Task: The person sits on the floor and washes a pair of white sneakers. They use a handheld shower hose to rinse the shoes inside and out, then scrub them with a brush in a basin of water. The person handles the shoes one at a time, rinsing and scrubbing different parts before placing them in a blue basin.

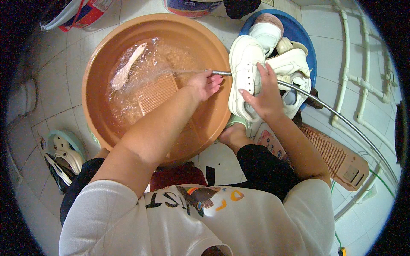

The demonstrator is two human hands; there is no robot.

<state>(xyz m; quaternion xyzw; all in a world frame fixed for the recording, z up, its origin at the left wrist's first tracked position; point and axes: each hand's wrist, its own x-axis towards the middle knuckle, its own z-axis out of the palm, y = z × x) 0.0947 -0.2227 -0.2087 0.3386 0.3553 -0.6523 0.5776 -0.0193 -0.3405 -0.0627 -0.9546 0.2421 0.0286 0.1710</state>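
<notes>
My left hand (207,84) is at the right side of a large orange-brown basin (100,55), its fingers closed about the end of a metal hose (221,73). A stream of water runs from there leftward into the basin. My right hand (265,96) is over a white lace-up shoe (247,64), thumb and fingers spread apart against its side. That shoe hides part of the hose, which reappears right of my right hand. In the basin's water are a pale-handled brush (128,68) and a ribbed washboard (157,91).
More white shoes (292,64) are heaped in a blue basin (313,51) at the right. Another washboard (335,158) leans by my right knee, near white wall pipes (345,64). Light slippers (68,153) lie at the left. Buckets (192,7) stand beyond the basin.
</notes>
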